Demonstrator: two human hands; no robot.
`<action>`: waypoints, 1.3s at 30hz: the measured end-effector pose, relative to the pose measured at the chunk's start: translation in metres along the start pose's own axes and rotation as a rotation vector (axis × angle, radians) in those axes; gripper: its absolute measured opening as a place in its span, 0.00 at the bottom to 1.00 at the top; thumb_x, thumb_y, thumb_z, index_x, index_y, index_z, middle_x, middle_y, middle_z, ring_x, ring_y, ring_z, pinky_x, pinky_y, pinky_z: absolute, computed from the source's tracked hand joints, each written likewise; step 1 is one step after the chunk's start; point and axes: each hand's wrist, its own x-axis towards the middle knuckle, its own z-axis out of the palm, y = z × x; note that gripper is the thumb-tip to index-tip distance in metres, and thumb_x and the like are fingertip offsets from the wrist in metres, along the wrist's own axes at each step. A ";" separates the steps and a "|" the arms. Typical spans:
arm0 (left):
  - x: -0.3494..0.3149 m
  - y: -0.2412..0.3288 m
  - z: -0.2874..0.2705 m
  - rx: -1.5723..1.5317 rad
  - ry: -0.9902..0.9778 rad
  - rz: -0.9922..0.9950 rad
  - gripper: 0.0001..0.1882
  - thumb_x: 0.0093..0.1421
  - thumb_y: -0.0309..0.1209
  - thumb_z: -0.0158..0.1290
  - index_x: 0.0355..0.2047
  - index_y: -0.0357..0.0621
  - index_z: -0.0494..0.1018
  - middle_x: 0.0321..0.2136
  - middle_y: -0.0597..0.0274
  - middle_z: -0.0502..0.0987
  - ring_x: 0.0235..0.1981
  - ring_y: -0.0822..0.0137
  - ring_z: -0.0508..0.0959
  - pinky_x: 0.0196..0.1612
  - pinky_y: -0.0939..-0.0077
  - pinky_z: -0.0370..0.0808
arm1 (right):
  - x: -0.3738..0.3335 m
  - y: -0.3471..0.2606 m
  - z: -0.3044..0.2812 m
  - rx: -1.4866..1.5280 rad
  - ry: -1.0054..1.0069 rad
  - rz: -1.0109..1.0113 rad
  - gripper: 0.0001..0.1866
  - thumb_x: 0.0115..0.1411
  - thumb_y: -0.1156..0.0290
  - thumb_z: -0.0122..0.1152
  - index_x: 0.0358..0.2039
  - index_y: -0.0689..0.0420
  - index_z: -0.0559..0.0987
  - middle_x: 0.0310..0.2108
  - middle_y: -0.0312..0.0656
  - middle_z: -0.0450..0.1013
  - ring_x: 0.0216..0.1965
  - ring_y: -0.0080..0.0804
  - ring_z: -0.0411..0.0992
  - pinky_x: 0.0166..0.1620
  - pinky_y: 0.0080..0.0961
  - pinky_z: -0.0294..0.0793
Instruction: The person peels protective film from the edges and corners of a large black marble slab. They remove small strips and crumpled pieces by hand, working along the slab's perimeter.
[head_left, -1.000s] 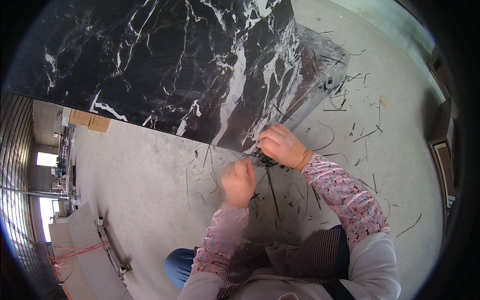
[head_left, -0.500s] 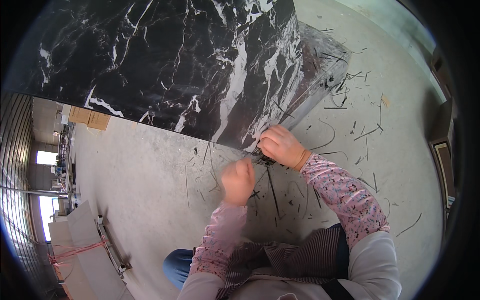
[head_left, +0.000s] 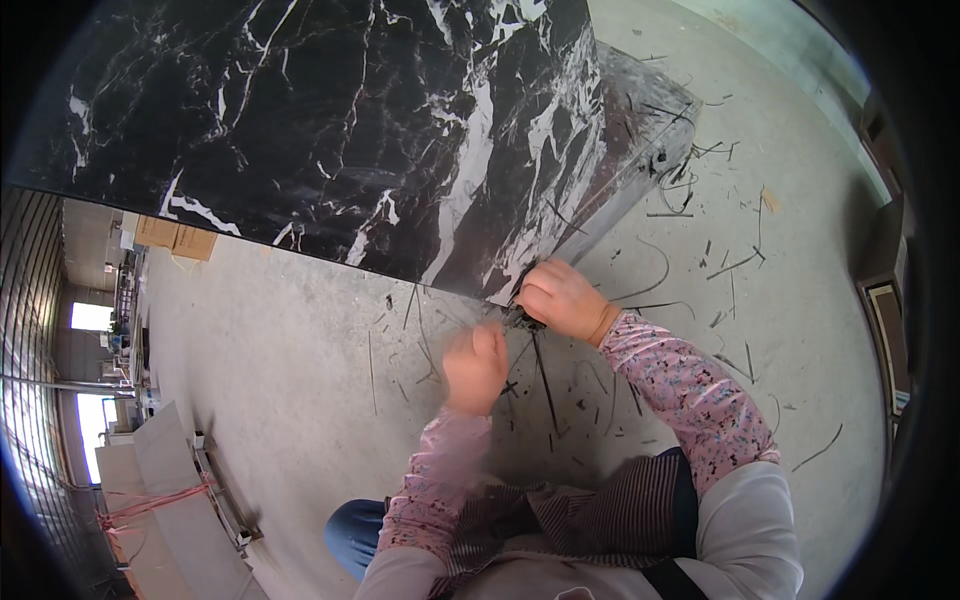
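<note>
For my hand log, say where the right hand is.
In the head view, the right hand is right of centre, at one corner of the black slab, right of the left hand.

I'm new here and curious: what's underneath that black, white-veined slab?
Beyond its right edge, the slab leaves a scuffed lower surface visible, with dark strips on it. The rest beneath is covered, and the right hand blocks some view at the near corner.

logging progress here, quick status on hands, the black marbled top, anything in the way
Right hand at black marbled top's near corner, grip hidden. Left hand curled beside it. Dark strips litter floor; nothing plainly blocking.
</note>
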 end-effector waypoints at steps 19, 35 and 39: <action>-0.020 -0.002 0.037 0.004 -0.004 -0.039 0.09 0.57 0.24 0.62 0.35 0.46 0.72 0.23 0.58 0.73 0.25 0.53 0.77 0.28 0.57 0.73 | -0.016 0.004 0.008 -0.044 -0.129 0.062 0.05 0.53 0.70 0.60 0.31 0.52 0.75 0.34 0.38 0.69 0.40 0.39 0.72 0.45 0.35 0.73; -0.037 0.001 0.024 0.012 -0.262 -0.109 0.07 0.64 0.32 0.59 0.34 0.47 0.72 0.22 0.56 0.78 0.24 0.51 0.80 0.26 0.54 0.76 | -0.052 -0.004 0.017 -0.004 -0.282 0.158 0.13 0.52 0.71 0.66 0.40 0.51 0.80 0.39 0.36 0.73 0.44 0.39 0.73 0.52 0.38 0.71; -0.032 0.006 -0.003 -0.002 -0.420 -0.124 0.05 0.64 0.33 0.58 0.35 0.48 0.73 0.21 0.57 0.78 0.23 0.52 0.80 0.25 0.54 0.76 | -0.037 -0.031 0.004 0.167 -0.307 0.135 0.11 0.53 0.69 0.70 0.38 0.48 0.82 0.38 0.31 0.75 0.45 0.36 0.73 0.52 0.36 0.69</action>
